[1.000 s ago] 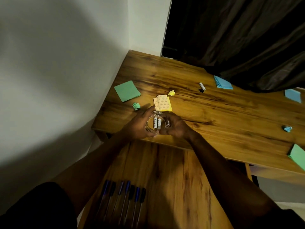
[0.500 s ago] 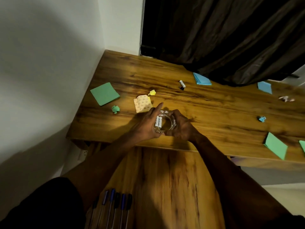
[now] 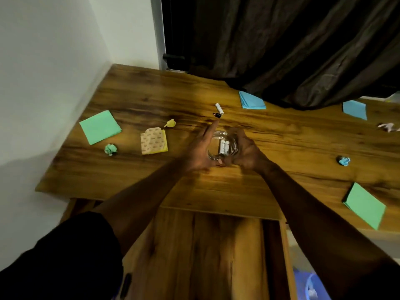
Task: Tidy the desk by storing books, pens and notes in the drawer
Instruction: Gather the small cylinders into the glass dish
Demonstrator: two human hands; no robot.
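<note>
the wooden desk [image 3: 281,148] is broad and glossy-grained, and the open drawer [image 3: 205,256] juts from under its near edge. flat paper notes lie scattered: a green pad [image 3: 100,126] near the left edge, another [image 3: 365,207] at the near right corner. mid-desk, left hand [image 3: 200,151] and right hand [image 3: 245,151] cup a small clear glass [image 3: 223,148] holding two white cylinders [image 3: 224,147]. judging by its smooth, round wall, a firm two-sided grip should keep it upright.

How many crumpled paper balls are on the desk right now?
4: a green ball near the left edge, a yellow ball behind the yellow pad, a blue ball at right, a pale ball at far right edge. Others may lie out of frame.
</note>
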